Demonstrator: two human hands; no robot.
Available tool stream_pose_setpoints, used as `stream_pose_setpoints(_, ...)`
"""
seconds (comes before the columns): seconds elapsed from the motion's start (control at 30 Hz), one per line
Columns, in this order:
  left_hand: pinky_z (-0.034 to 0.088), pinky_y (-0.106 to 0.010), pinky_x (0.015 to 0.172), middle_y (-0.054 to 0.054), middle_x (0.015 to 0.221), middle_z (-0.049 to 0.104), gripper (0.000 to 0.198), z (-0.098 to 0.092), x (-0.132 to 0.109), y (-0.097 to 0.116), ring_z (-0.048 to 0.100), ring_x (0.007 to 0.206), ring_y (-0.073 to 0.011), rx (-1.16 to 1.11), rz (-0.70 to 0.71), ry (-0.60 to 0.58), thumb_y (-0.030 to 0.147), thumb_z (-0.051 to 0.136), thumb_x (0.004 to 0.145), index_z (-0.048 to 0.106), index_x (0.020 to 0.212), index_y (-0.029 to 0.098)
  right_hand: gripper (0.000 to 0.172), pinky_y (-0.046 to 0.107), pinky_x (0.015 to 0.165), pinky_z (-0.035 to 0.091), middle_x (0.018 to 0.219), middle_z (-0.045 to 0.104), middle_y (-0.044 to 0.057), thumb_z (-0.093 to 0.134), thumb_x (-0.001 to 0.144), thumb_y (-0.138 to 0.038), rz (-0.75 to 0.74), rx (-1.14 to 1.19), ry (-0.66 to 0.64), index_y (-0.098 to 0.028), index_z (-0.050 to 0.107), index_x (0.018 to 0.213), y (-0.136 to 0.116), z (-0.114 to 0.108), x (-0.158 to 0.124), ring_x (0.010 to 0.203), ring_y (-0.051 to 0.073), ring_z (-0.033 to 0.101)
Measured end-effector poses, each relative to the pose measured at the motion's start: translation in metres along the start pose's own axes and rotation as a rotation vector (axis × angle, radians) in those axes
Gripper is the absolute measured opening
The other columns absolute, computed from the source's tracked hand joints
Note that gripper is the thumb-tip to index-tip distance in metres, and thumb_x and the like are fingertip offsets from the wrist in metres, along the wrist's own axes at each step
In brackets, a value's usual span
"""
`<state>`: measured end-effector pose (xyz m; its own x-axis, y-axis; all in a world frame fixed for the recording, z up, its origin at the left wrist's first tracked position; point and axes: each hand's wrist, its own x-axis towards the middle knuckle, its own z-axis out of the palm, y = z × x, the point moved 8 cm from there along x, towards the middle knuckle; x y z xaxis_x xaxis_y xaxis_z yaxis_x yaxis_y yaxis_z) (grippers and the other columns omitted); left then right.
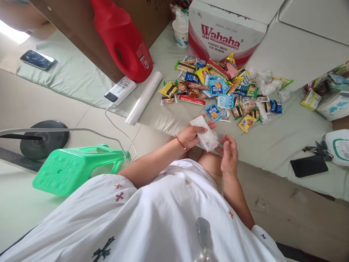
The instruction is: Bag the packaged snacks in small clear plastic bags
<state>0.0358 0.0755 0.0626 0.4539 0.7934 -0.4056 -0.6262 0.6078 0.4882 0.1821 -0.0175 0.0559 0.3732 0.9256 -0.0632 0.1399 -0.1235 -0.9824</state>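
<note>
My left hand (pixel 190 136), with a red string bracelet at its wrist, holds a small white packet in clear plastic wrap (pixel 206 135), the thumb lying across its top. What is inside the wrap I cannot make out. Just right of the packet, my right hand (pixel 229 153) is raised with its fingers apart and nothing in it. Ahead of both hands spreads a pile of wrapped snacks (pixel 195 91) on the pale green cloth (pixel 275 145). A blue snack packet (pixel 213 112) is among those closest to my fingers.
Left of the snacks lie a roll of clear film (pixel 144 97) and a power bank (pixel 120 91) with a cable. A red jug (pixel 128 43) and a Wahaha box (pixel 223 36) stand behind. A green stool (pixel 65 171) lies tipped at left; a black phone (pixel 309 165) rests at right.
</note>
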Motion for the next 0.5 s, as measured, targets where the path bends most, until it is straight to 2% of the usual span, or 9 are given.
stream_pose_setpoints(0.07, 0.050, -0.049, 0.108, -0.009, 0.118, 0.076, 0.078, 0.009, -0.002, -0.006, 0.071, 0.119, -0.0288, 0.028, -0.022, -0.084, -0.004, 0.076, 0.065, 0.058, 0.136, 0.022, 0.058, 0.035, 0.066, 0.059, 0.113, 0.072, 0.012, 0.060, 0.090, -0.070, 0.229, 0.161, -0.168, -0.021, 0.067, 0.121, 0.018, 0.011, 0.001, 0.091, 0.023, 0.069)
stream_pose_setpoints(0.13, 0.050, -0.044, 0.108, -0.008, 0.118, 0.077, 0.073, 0.008, 0.000, -0.010, 0.071, 0.120, -0.0269, 0.043, -0.006, -0.070, 0.003, 0.083, 0.067, 0.060, 0.134, 0.023, 0.054, 0.028, 0.055, 0.054, 0.096, 0.072, 0.006, 0.074, 0.080, -0.068, 0.329, 0.227, -0.255, -0.020, 0.068, 0.106, 0.024, 0.021, 0.000, 0.075, 0.019, 0.065)
stream_pose_setpoints(0.23, 0.053, -0.040, 0.102, -0.006, 0.107, 0.078, 0.051, -0.006, 0.007, -0.013, 0.073, 0.110, -0.0253, -0.011, 0.008, 0.036, 0.035, 0.086, 0.078, 0.064, 0.122, 0.022, 0.051, 0.024, 0.049, 0.049, 0.083, 0.068, 0.000, 0.081, 0.075, -0.064, 0.321, 0.259, -0.116, -0.021, 0.064, 0.096, 0.024, 0.017, 0.003, 0.064, 0.013, 0.057)
stream_pose_setpoints(0.3, 0.057, -0.041, 0.096, -0.007, 0.098, 0.078, 0.046, -0.014, 0.010, -0.022, 0.075, 0.098, -0.0256, -0.023, -0.073, 0.066, 0.054, 0.079, 0.083, 0.067, 0.112, 0.019, 0.051, 0.024, 0.050, 0.048, 0.085, 0.068, -0.001, 0.080, 0.076, -0.064, 0.310, 0.273, -0.055, -0.021, 0.063, 0.097, 0.025, 0.016, 0.004, 0.064, 0.013, 0.057)
stream_pose_setpoints(0.33, 0.058, -0.041, 0.093, -0.008, 0.094, 0.078, 0.044, -0.017, 0.010, -0.027, 0.076, 0.092, -0.0254, -0.003, -0.124, 0.066, 0.055, 0.077, 0.084, 0.068, 0.107, 0.018, 0.050, 0.024, 0.051, 0.049, 0.087, 0.069, -0.001, 0.078, 0.078, -0.064, 0.307, 0.267, -0.063, -0.021, 0.063, 0.099, 0.026, 0.017, 0.003, 0.065, 0.013, 0.057)
stream_pose_setpoints(0.4, 0.059, -0.041, 0.091, -0.010, 0.092, 0.078, 0.036, -0.019, 0.010, -0.035, 0.075, 0.086, -0.0243, 0.054, -0.179, 0.054, 0.046, 0.078, 0.086, 0.069, 0.101, 0.014, 0.048, 0.026, 0.058, 0.052, 0.091, 0.070, 0.001, 0.075, 0.082, -0.063, 0.284, 0.215, -0.132, -0.021, 0.063, 0.102, 0.027, 0.021, 0.003, 0.071, 0.015, 0.061)
stream_pose_setpoints(0.47, 0.059, -0.041, 0.094, -0.011, 0.093, 0.079, 0.027, -0.020, 0.012, -0.037, 0.076, 0.086, -0.0239, 0.085, -0.158, 0.054, 0.034, 0.080, 0.087, 0.070, 0.099, 0.012, 0.049, 0.030, 0.070, 0.056, 0.096, 0.072, 0.004, 0.071, 0.085, -0.064, 0.220, 0.123, -0.171, -0.020, 0.065, 0.106, 0.027, 0.018, 0.004, 0.082, 0.018, 0.065)
stream_pose_setpoints(0.5, 0.058, -0.042, 0.096, -0.012, 0.093, 0.079, 0.024, -0.020, 0.013, -0.037, 0.076, 0.088, -0.0243, 0.086, -0.134, 0.062, 0.031, 0.080, 0.087, 0.070, 0.099, 0.012, 0.050, 0.032, 0.075, 0.057, 0.100, 0.073, 0.006, 0.069, 0.086, -0.064, 0.177, 0.077, -0.149, -0.020, 0.065, 0.109, 0.026, 0.013, 0.005, 0.088, 0.020, 0.066)
